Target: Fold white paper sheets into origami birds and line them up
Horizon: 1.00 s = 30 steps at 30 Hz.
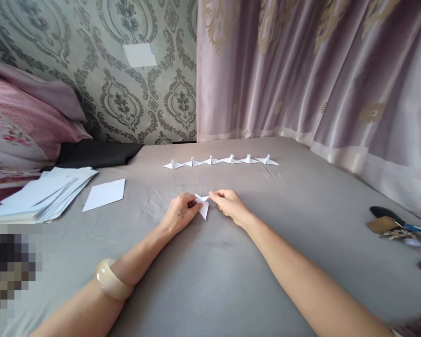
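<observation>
A small folded white paper figure (204, 210) is held between my two hands over the grey sheet, its pointed end toward me. My left hand (181, 210) is closed, pinching the figure's left side. Thumb and fingertips of my right hand (228, 203) pinch the tip at its right side. Beyond my hands stands a row of several folded paper birds (211, 160), wings spread and touching side by side. To the left lies a single square of white paper (104, 194).
A stack of white paper sheets (42, 194) lies at the left, with a dark cloth (94, 153) behind it. Keys with a brown tag (384, 225) and a dark-handled object (386, 214) rest at the right. Curtains (259, 79) and a patterned wall bound the far side.
</observation>
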### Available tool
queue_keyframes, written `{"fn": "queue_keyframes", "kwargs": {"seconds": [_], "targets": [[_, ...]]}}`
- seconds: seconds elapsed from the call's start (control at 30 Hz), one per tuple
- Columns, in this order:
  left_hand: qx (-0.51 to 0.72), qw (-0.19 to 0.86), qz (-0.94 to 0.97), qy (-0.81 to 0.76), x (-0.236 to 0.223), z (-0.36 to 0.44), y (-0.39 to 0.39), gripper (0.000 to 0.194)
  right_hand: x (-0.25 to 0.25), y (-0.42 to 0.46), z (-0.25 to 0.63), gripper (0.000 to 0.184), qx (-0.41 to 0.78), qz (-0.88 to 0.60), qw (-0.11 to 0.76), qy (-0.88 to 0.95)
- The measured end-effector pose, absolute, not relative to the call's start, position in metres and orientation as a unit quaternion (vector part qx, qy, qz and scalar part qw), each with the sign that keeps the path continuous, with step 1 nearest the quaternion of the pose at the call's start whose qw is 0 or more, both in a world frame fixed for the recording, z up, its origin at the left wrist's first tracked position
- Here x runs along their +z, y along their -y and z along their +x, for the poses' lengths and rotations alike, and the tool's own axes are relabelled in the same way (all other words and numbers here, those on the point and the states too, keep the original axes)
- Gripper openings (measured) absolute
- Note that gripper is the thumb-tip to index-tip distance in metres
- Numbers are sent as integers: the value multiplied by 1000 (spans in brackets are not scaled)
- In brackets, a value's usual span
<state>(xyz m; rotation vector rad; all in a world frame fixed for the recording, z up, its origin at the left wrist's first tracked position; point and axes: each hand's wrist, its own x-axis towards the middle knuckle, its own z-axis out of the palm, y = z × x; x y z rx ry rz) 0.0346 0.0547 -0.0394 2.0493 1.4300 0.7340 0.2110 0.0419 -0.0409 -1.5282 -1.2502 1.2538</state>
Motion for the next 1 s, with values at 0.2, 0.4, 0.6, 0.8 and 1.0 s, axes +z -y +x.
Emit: {"fn": "queue_keyframes", "kwargs": {"seconds": [0.2, 0.4, 0.6, 0.8, 1.0], "targets": [[325, 308, 627, -637, -34, 6, -69, 39, -42, -39, 219, 30, 505, -580, 439, 466], [318, 172, 581, -729, -26, -48, -109, 29, -46, -37, 224, 32, 509, -558, 438, 488], [250, 108, 552, -788, -25, -78, -158, 19, -50, -40, 224, 33, 494, -565, 395, 530], [215, 104, 550, -801, -32, -83, -204, 35, -47, -40, 222, 32, 487, -581, 366, 539], [204, 99, 557, -799, -40, -82, -235, 35, -44, -39, 222, 29, 478, -588, 366, 540]]}}
